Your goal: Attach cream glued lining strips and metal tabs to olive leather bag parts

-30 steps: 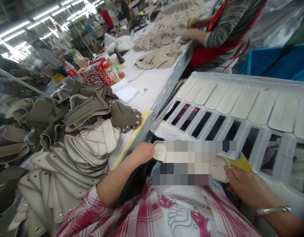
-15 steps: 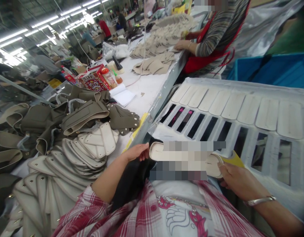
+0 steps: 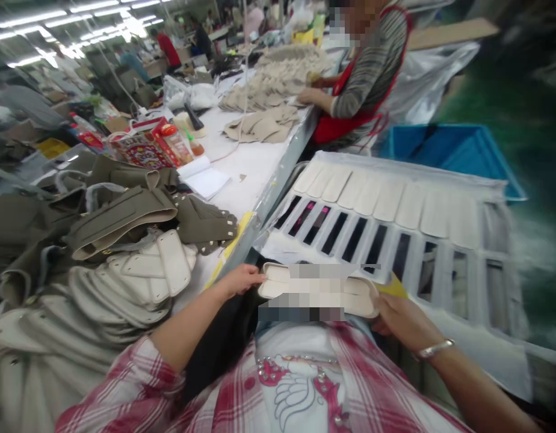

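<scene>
A long cream panel with rounded ends (image 3: pixel 360 296) is stretched level between my hands, close to my body. Short slits show near its ends; blurred blocks cover its middle. My left hand (image 3: pixel 240 279) pinches the left end between thumb and fingers. At the right end, my right hand (image 3: pixel 405 317) grips the edge, with a bracelet on that wrist. Beyond the panel stands a white slotted rack (image 3: pixel 318 226). Similar cream panels (image 3: pixel 408 203) lie side by side in a row along its far part.
At left, cream leather pieces with metal studs (image 3: pixel 142 276) pile up beside olive bag parts (image 3: pixel 120 219). An open notebook (image 3: pixel 208 180) and a red patterned box (image 3: pixel 145 147) lie on the white table (image 3: pixel 255 157). A co-worker (image 3: pixel 361 90) handles beige pieces. A blue bin (image 3: pixel 467 150) stands at right.
My view has swung to the right, so the scene sits further left and more of the blue bin shows. Both hands still hold the panel's ends.
</scene>
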Tool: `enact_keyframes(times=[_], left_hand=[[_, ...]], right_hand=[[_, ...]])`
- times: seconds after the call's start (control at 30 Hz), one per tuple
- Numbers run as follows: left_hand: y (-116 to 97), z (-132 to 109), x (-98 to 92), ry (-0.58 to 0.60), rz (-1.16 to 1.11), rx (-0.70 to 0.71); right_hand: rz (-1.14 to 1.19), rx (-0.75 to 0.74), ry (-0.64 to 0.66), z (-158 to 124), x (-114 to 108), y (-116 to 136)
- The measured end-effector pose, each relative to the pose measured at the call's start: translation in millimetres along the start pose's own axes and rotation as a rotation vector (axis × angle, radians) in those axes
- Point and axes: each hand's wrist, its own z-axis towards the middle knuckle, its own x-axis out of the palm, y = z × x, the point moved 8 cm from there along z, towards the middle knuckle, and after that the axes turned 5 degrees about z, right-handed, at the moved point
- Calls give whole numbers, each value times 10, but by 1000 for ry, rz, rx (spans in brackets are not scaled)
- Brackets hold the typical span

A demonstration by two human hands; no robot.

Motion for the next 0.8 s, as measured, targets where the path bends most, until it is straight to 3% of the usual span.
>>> enact_keyframes(times=[0.07,0.13,0.23,0.3,0.37,0.4,0.47,0.57,0.63,0.8], left_hand=[[-8,-22,-23,6,131,-31],[-27,-22,-60,-20,324,-18],[-273,-99,1,-150,601,211],[-537,-251,187,-295,758,393],[-829,-405,537,-381,855,589],[-974,-465,771,-366,876,717],[-1178,-502,1246,-259,945,913],[-1261,-385,1717,-88,1113,989],[-1248,-295,1824,-40,1202,967],[-1224,-248,1846,-13,1288,972]], right_hand=[[385,198,126,-81,148,-120],[600,284,168,-132,232,-190],[719,350,159,-170,246,-302],[750,374,71,-187,161,-352],[636,338,-19,-193,34,-329],[523,295,-37,-190,-16,-280],[270,195,-29,-181,-59,-145],[31,110,-48,-171,-78,18],[-32,112,-57,-158,-84,73],[-4,200,13,-91,-78,91]])
